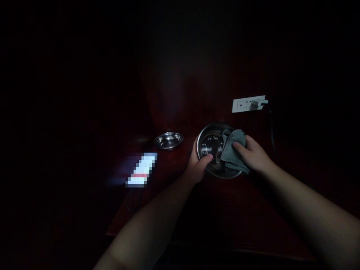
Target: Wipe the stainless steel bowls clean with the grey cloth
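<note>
A shiny metal bowl (211, 144) is held up over the dark red table, its open side tilted toward me. My left hand (198, 163) grips its left rim, thumb inside and fingers round the outer wall. In my right hand (251, 152) is a folded grey-green cloth (234, 150), pinched under the thumb and lying over the bowl's right rim and inner wall. The right fingers behind the cloth are hidden. A smaller, shallow metal dish (169, 141) sits on the table to the left of the bowl.
A lit, pixelated phone-like screen (142, 170) lies at the table's left side, with a dark cable (135, 198) below it. On the back wall is a white socket plate (244, 104) holding a plug (259, 102), whose cord hangs at the right. Surroundings are very dark.
</note>
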`<state>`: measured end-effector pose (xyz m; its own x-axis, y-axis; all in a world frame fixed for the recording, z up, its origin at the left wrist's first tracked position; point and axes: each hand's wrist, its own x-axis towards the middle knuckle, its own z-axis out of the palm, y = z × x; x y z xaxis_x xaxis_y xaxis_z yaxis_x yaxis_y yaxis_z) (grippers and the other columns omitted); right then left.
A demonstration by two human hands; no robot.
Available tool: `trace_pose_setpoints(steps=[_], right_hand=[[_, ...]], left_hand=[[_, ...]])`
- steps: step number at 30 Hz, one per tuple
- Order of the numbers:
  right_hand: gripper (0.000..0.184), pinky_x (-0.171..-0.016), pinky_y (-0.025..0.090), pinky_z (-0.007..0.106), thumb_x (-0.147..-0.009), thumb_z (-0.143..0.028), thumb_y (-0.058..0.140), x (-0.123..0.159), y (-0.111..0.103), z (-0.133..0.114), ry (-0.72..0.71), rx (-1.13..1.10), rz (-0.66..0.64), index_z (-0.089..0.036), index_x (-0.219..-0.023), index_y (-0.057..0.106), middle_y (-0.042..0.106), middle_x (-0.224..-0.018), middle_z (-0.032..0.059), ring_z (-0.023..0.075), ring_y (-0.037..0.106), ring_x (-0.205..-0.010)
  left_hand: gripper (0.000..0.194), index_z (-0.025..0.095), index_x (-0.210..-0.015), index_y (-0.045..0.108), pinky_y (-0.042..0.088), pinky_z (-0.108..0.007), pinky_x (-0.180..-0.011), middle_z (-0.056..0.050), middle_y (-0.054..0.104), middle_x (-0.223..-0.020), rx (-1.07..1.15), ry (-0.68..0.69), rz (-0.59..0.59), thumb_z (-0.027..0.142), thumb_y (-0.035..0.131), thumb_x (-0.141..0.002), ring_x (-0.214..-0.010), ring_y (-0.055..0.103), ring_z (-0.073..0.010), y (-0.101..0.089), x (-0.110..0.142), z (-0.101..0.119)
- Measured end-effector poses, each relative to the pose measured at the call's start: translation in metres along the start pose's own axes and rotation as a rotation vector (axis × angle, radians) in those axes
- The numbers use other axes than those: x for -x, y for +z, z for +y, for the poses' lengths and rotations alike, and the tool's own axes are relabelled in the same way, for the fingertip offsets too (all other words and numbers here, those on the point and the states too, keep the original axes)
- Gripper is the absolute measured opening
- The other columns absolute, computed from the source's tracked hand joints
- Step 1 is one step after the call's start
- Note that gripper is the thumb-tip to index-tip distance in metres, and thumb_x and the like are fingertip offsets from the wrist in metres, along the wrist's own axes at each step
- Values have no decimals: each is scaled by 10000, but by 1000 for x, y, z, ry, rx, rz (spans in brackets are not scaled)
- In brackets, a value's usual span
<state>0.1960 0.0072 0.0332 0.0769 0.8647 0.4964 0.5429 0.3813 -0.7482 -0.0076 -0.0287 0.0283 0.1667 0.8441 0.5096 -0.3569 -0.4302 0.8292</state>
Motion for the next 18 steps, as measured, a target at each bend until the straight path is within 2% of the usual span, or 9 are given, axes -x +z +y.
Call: trace_pose_setpoints(steps=[6, 13, 18], right_hand=[[265, -711, 483, 379, -788, -411, 491, 3, -4, -10, -29, 92, -3, -204, -948, 529, 620, -866, 61, 235, 591, -790], [197, -678, 469, 373, -814, -400, 445, 2, -5, -8, -66, 159, 6, -223, -878, 503, 593, -800, 44, 225, 573, -744], [205, -714, 461, 380, -819, -393, 436, 3, -6, -10, -44, 176, -4, -218, -903, 502, 595, -847, 52, 231, 575, -786]], left_hand=[[654, 218, -1304, 376, 353, -445, -1001, -87, 529, -1266, -16, -25, 3, 299, 628, -706, -1167, 483, -278, -1, 1, 2], [675, 208, -1314, 361, 349, -450, -1007, -93, 519, -1275, -20, -23, -52, 303, 631, -702, -1190, 462, -287, -5, 1, 0], [677, 210, -1318, 360, 353, -463, -1005, -95, 516, -1282, -7, -31, -57, 302, 626, -703, -1199, 454, -296, -6, 0, -2]])
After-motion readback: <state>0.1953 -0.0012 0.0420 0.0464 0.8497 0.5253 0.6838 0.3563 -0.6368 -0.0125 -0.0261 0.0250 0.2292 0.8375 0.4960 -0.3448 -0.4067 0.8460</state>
